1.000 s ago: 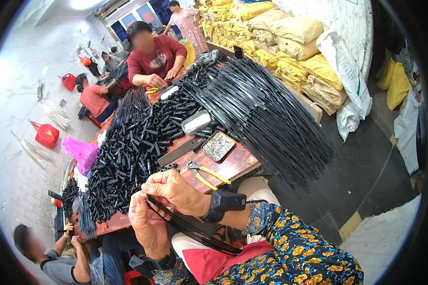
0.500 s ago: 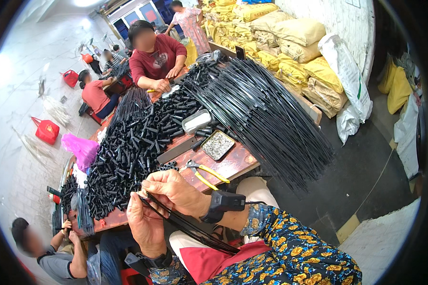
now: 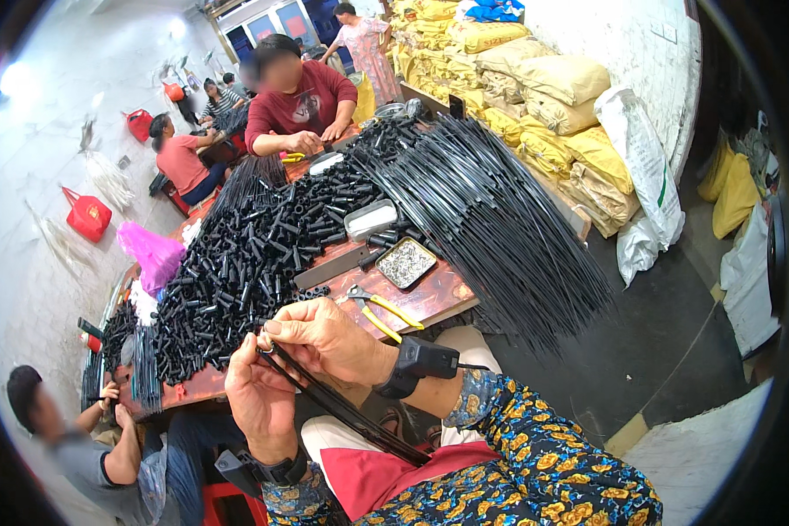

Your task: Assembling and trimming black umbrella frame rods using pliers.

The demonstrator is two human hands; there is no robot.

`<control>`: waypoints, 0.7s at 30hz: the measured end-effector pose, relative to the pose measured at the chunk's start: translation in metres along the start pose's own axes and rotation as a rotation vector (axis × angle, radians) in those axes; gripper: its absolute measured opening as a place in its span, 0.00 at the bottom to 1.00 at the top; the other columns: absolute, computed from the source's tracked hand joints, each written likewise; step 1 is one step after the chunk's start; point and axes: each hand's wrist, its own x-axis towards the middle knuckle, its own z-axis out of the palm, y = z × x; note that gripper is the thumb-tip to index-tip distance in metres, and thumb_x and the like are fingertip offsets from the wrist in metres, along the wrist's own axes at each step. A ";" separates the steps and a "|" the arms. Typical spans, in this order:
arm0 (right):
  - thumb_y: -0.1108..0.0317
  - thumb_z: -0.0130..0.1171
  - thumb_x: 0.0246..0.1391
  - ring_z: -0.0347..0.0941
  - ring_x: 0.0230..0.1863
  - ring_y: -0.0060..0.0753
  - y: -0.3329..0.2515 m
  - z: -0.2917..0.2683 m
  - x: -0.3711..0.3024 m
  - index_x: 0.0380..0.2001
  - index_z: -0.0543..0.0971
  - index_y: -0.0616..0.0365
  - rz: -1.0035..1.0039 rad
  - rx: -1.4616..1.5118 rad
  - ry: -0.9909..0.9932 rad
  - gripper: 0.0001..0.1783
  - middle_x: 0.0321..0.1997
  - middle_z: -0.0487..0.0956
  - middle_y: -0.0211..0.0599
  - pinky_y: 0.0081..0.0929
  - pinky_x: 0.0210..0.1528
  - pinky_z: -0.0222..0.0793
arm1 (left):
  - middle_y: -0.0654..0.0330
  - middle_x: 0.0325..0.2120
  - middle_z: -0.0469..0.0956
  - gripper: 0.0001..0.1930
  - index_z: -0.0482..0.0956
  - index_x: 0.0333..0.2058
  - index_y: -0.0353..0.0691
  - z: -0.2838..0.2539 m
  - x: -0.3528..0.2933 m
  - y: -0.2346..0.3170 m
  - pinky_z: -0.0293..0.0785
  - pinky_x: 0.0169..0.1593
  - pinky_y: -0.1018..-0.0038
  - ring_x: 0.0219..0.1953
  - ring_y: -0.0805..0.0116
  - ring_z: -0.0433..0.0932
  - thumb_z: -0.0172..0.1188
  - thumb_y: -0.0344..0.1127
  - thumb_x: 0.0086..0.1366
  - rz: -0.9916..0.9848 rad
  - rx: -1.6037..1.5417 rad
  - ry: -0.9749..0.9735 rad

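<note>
Several thin black cables (image 3: 351,405) run from my fingers down to the red cloth on my lap. My left hand (image 3: 261,399) is closed, its thumb and fingers around the upper part of these cables. My right hand (image 3: 337,344) pinches near the cable tips from the right, close against the left fingertips. What exactly sits between the fingertips is too small to make out. Just beyond my right hand, yellow-handled pliers (image 3: 386,314) lie on the wooden table (image 3: 438,302). A large heap of black tubular plastic parts (image 3: 254,250) covers the table ahead of my hands.
A tray of small metal pieces (image 3: 406,263), a white box (image 3: 370,220) and a flat dark bar (image 3: 333,266) lie beyond the pliers. Long black cables (image 3: 508,228) overhang the table's right edge. Co-workers sit across and at the left. Yellow sacks (image 3: 570,153) stand behind.
My view has shifted slightly. Both hands stay together at the cable tips with little change in grip. The co-worker across the table has moved their hands a little.
</note>
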 end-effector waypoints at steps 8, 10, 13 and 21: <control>0.61 0.58 0.59 0.57 0.14 0.07 0.001 0.008 0.002 0.28 0.79 0.57 -0.007 0.000 -0.036 0.11 0.17 0.70 0.18 0.09 0.14 0.48 | 0.60 0.28 0.78 0.10 0.75 0.32 0.39 -0.006 -0.008 0.005 0.76 0.34 0.69 0.29 0.67 0.78 0.48 0.37 0.69 0.054 0.013 0.033; 0.60 0.56 0.60 0.56 0.14 0.07 0.001 0.010 0.002 0.28 0.79 0.57 0.005 -0.020 -0.068 0.13 0.17 0.70 0.18 0.10 0.14 0.48 | 0.60 0.28 0.78 0.10 0.74 0.32 0.40 -0.001 -0.011 0.005 0.75 0.33 0.70 0.29 0.68 0.77 0.48 0.37 0.69 0.121 -0.021 0.074; 0.60 0.56 0.60 0.56 0.13 0.07 0.001 0.011 0.002 0.27 0.79 0.57 0.013 -0.065 -0.022 0.13 0.17 0.69 0.18 0.10 0.14 0.48 | 0.59 0.28 0.78 0.11 0.75 0.33 0.39 0.001 -0.014 0.004 0.75 0.34 0.71 0.29 0.68 0.77 0.49 0.39 0.70 0.062 0.013 0.021; 0.58 0.55 0.61 0.57 0.13 0.07 -0.003 0.008 0.000 0.26 0.78 0.54 0.008 -0.078 0.039 0.14 0.15 0.68 0.17 0.10 0.14 0.49 | 0.57 0.28 0.80 0.14 0.76 0.37 0.37 -0.002 -0.010 -0.003 0.76 0.33 0.74 0.29 0.68 0.79 0.50 0.43 0.70 0.100 0.038 0.022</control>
